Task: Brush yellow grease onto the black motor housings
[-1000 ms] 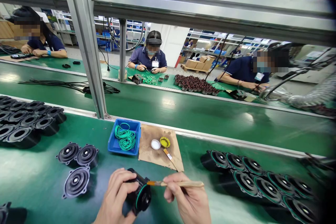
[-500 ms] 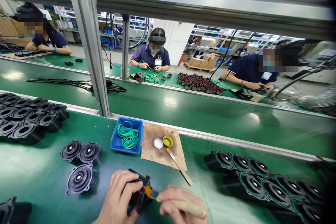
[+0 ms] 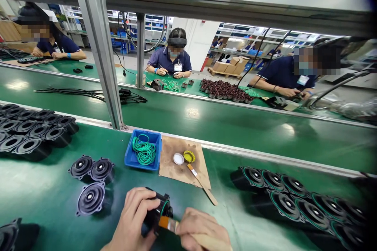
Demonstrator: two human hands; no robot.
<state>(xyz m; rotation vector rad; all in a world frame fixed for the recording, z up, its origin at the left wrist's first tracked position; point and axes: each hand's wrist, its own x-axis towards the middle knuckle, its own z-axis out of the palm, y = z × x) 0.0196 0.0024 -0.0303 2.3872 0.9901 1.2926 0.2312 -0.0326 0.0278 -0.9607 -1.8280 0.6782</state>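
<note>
My left hand (image 3: 134,217) is closed round a black round housing (image 3: 153,212), tilted so its open face turns to the right. A green rubber ring (image 3: 165,206) shows along that face. In my right hand (image 3: 200,225) is a flat paintbrush (image 3: 168,223) with a pale wooden handle; its orange bristles touch the edge of the face. Beyond my hands a second brush (image 3: 203,184) lies partly on a stained cardboard sheet (image 3: 167,170), beside a white cap (image 3: 178,159) and a small yellow tub (image 3: 189,156). A blue bin (image 3: 129,160) holds green rings (image 3: 144,151).
Black housings (image 3: 90,198) stand to the left, with rows of open ones (image 3: 29,146) farther back. Housings with green rings (image 3: 284,204) stand at right. A metal post (image 3: 98,47) rises at the bench's far edge. Several co-workers (image 3: 173,60) sit across the green belt (image 3: 191,117).
The brush in my right hand has moved down and left along the face of the housing, and its bristles show more. The camera view has shifted slightly.
</note>
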